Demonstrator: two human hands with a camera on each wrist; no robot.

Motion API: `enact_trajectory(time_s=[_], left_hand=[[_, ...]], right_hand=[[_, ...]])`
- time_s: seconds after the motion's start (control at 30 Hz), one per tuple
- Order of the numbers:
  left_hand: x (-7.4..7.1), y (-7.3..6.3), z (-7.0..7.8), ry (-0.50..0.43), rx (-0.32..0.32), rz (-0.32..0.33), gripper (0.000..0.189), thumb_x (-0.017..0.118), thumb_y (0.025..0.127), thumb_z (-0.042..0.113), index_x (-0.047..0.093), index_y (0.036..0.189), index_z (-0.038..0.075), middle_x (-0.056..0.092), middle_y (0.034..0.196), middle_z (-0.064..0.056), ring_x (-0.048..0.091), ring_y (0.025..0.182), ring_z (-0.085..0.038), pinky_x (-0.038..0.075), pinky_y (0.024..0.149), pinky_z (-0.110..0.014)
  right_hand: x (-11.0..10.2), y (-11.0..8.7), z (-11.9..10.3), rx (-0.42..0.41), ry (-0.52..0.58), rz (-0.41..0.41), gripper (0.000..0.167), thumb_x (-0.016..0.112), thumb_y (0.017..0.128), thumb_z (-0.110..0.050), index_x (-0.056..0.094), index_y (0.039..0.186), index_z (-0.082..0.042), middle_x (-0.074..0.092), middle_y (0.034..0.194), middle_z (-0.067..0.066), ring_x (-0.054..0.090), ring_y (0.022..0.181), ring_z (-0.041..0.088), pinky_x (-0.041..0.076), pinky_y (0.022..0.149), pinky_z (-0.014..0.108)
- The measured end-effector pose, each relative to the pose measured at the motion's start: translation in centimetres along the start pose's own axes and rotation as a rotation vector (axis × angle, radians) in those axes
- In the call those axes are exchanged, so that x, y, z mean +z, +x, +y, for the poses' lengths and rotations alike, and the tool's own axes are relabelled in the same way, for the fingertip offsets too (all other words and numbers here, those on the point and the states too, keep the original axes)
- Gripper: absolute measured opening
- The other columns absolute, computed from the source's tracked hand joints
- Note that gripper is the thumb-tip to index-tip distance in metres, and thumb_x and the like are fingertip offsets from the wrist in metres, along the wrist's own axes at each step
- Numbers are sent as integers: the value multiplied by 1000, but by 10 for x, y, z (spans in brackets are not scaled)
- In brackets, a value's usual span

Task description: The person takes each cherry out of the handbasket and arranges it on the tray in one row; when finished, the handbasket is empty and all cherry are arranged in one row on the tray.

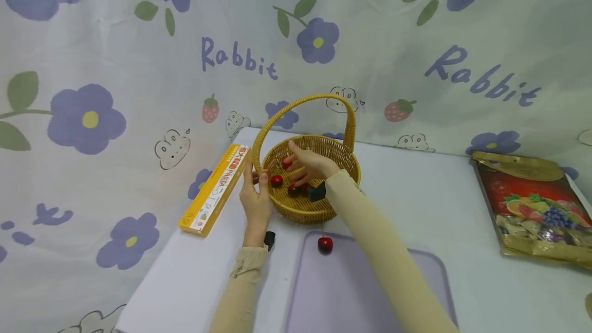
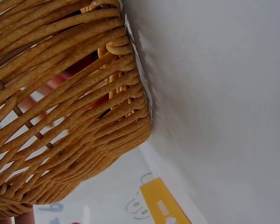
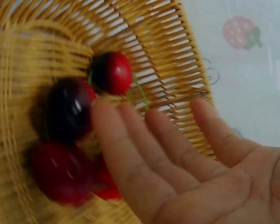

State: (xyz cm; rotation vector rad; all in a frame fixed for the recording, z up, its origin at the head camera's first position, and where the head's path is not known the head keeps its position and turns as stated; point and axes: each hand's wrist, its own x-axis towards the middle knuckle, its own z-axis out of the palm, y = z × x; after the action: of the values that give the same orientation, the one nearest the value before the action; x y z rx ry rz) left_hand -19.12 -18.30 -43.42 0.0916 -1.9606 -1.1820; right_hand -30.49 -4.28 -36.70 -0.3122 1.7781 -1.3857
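A wicker basket (image 1: 314,215) with a tall arched handle stands on the white table. My left hand (image 1: 256,204) holds it at the left rim by the handle's base, thumb and fingers apart at the wicker. Between them shows a small dark-red patch that I cannot make out. Inside the basket lie several red cherries (image 3: 61,172), some with green stems. My right hand (image 1: 310,162) reaches in over them, fingers spread and fairly straight, with nothing held. In the right wrist view its fingertips (image 3: 105,114) are close to a dark cherry (image 3: 67,109); whether they touch is unclear.
A single cherry (image 1: 325,244) lies at the far edge of a lilac tray (image 1: 351,281) in front of the basket. To the left is a yellow pasta box (image 1: 215,189). A red and gold candy bag (image 1: 532,204) lies at the right. Behind hangs a flowered cloth (image 1: 370,66).
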Motion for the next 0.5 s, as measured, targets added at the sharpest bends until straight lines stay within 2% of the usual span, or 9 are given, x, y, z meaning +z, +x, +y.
enact_trajectory(time_s=[0.1, 0.23, 0.4, 0.5], left_hand=[[0, 0, 0, -1, 9, 10, 60, 41, 101, 49, 38, 149, 13, 70, 102, -20, 61, 89, -36, 47, 79, -52], [0, 0, -1, 17, -4, 5, 61, 39, 101, 51, 41, 146, 11, 70, 101, -19, 61, 88, -35, 46, 78, -52], [0, -1, 1, 56, -48, -31, 65, 35, 100, 57, 50, 135, 4, 69, 100, -18, 61, 90, -35, 46, 77, -53], [0, 0, 2, 71, -65, -40, 68, 33, 99, 60, 51, 134, 4, 68, 100, -18, 62, 93, -35, 46, 79, -54]], right_hand=[[3, 9, 4, 42, 97, -7, 77, 18, 100, -62, 30, 151, -5, 30, 153, 26, 41, 134, 47, 43, 103, 51], [8, 18, 8, 57, 167, -24, 77, 17, 100, -62, 24, 153, -6, 26, 155, 27, 38, 136, 48, 41, 105, 52], [13, 30, 14, 53, 208, -42, 76, 17, 101, -61, 23, 153, -6, 25, 156, 26, 38, 136, 47, 41, 105, 53], [17, 36, 15, 48, 209, -42, 72, 23, 102, -58, 26, 152, -6, 25, 156, 25, 40, 135, 46, 42, 105, 51]])
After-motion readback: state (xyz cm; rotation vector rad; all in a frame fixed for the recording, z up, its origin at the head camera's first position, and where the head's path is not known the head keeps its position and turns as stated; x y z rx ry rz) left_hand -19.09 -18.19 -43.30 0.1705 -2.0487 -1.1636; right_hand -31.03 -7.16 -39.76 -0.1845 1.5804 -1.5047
